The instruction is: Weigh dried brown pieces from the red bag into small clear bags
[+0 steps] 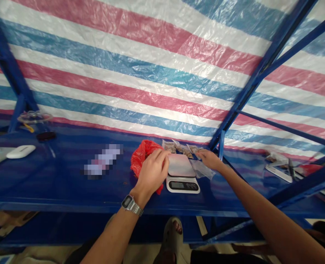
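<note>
A small digital scale [182, 175] with a steel pan stands on the blue shelf [55, 183]. My left hand [152, 171], with a metal watch on its wrist, hovers over a red plastic bag [140, 156] at the scale's left, fingers curled together near the pan's corner. My right hand [210, 158] reaches to the scale's right rear, fingertips on a small clear packet [194, 149] with brownish contents. More such packets [176, 147] lie in a row behind the scale. An empty clear bag [203, 169] lies under my right wrist.
A striped red, white and blue tarp [151, 73] hangs behind the shelf. Blue steel posts [250, 84] rise at right. At far left sit a white device [21, 151], a clear lid [34, 117] and a dark disc [46, 136]. More items lie on the right shelf [283, 168].
</note>
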Tool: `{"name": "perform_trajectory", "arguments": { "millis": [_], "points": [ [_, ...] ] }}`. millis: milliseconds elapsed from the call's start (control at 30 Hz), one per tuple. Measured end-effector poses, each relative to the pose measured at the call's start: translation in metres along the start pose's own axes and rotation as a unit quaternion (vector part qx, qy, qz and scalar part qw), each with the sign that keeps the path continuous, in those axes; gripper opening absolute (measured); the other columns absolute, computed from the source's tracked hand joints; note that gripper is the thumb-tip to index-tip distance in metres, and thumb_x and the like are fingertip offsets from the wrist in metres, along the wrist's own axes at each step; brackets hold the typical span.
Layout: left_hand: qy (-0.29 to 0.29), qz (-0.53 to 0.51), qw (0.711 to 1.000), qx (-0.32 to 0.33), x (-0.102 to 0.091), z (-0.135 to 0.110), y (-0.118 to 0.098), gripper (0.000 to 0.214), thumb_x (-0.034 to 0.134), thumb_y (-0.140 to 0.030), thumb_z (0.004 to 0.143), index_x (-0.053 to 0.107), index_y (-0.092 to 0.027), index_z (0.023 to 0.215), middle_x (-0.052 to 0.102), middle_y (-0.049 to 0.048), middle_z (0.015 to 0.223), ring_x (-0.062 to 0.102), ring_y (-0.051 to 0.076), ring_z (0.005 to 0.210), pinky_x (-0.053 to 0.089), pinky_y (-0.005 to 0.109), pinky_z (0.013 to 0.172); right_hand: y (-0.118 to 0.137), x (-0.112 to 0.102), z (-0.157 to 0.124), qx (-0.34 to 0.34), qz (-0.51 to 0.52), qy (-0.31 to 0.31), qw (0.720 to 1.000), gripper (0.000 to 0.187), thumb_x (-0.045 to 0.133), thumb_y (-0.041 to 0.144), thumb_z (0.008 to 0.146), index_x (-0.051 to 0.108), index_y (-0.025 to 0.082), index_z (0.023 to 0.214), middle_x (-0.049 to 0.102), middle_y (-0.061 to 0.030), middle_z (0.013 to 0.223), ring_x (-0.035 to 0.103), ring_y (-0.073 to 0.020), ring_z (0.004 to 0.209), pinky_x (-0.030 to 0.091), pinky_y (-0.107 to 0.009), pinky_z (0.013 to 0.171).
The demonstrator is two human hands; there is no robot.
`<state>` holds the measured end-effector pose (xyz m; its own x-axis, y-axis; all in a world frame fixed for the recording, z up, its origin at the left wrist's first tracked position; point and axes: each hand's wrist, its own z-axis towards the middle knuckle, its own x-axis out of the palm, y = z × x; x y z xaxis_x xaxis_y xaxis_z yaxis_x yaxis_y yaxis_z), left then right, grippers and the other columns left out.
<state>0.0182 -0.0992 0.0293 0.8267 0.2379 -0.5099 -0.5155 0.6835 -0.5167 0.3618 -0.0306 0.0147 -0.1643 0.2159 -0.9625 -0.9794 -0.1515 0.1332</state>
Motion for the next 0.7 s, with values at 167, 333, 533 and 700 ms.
{"name": "perform_trajectory", "arguments": {
  "millis": [167,333,533,700],
  "points": [
    [0.015,0.025,0.999,0.035,0.000,-0.006,-0.002,0.024,0.046,-0.017,0.103,0.070,-0.021,0.108,0.072,0.0062,0.100,0.069,0.021,0.098,0.055,0.034,0.092,0.015,-0.025,-0.016,-0.052,0.055,0.029,0.997,0.033,0.052,0.033,0.098,0.079,0.019,0.113,0.077,-0.0127,0.121,0.069,-0.0302,0.118,0.051,-0.043,0.107],
    [0.012,0.042,0.998,0.050,0.001,-0.009,0.000,0.025,0.046,-0.017,0.102,0.070,-0.020,0.105,0.072,0.0068,0.098,0.069,0.022,0.097,0.055,0.035,0.092,0.038,-0.029,-0.030,-0.138,0.033,0.143,0.979,0.047,0.066,0.034,0.090,0.070,0.020,0.134,0.070,-0.0138,0.137,0.065,-0.0323,0.126,0.047,-0.046,0.112],
    [0.010,0.026,0.996,0.080,0.010,-0.010,-0.003,0.024,0.047,-0.014,0.101,0.069,-0.020,0.108,0.074,0.0061,0.101,0.070,0.022,0.097,0.055,0.035,0.091,0.039,-0.024,-0.032,-0.085,0.022,0.123,0.988,0.033,0.054,0.022,0.094,0.077,0.019,0.118,0.078,-0.0129,0.119,0.073,-0.0291,0.107,0.054,-0.041,0.098],
    [0.002,0.006,0.998,0.063,0.025,-0.001,-0.011,0.024,0.046,-0.015,0.101,0.069,-0.021,0.106,0.074,0.0064,0.102,0.071,0.021,0.098,0.055,0.034,0.092,0.033,-0.026,-0.042,-0.160,-0.004,0.135,0.978,0.031,0.049,0.022,0.099,0.075,0.025,0.116,0.076,-0.0087,0.115,0.070,-0.0250,0.106,0.053,-0.037,0.096]
  ]
}}
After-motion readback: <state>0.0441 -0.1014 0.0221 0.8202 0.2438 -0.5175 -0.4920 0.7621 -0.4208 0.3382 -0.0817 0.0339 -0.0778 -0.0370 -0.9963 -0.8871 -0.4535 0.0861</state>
